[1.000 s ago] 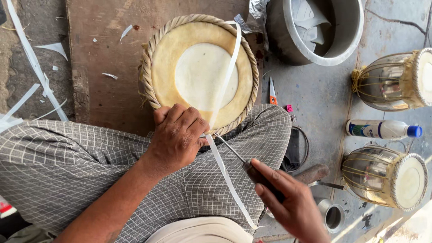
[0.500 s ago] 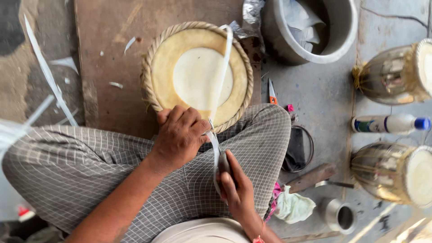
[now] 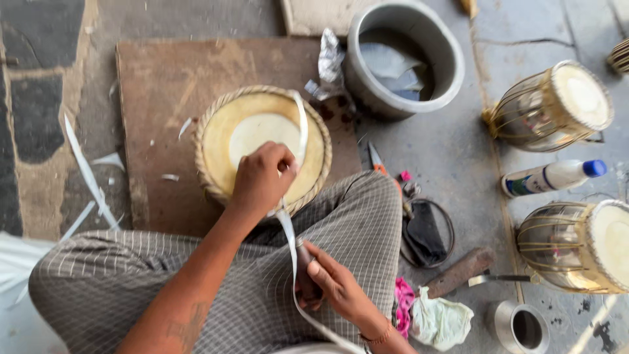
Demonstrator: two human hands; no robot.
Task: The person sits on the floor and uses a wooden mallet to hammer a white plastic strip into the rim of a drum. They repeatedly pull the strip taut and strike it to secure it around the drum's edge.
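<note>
While I sit cross-legged on the floor, the drum head (image 3: 262, 147) rests on the wooden board (image 3: 164, 85) before my knee. My left hand (image 3: 262, 178) pinches the white strip (image 3: 288, 229) against its rim; my right hand (image 3: 327, 282), fingers curled shut, grips a knife handle (image 3: 303, 272) lower down. Next, I judge, comes a careful trimming cut along the strip.

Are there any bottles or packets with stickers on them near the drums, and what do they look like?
Plastic bottle: lies on its side on the floor between the two drums at the right; white and slim, with a blue cap and a green and white label.
Foil wrapper: crumpled, silvery, beside the grey tub near the top; no label shows.
No signs or screens are in view.
</note>
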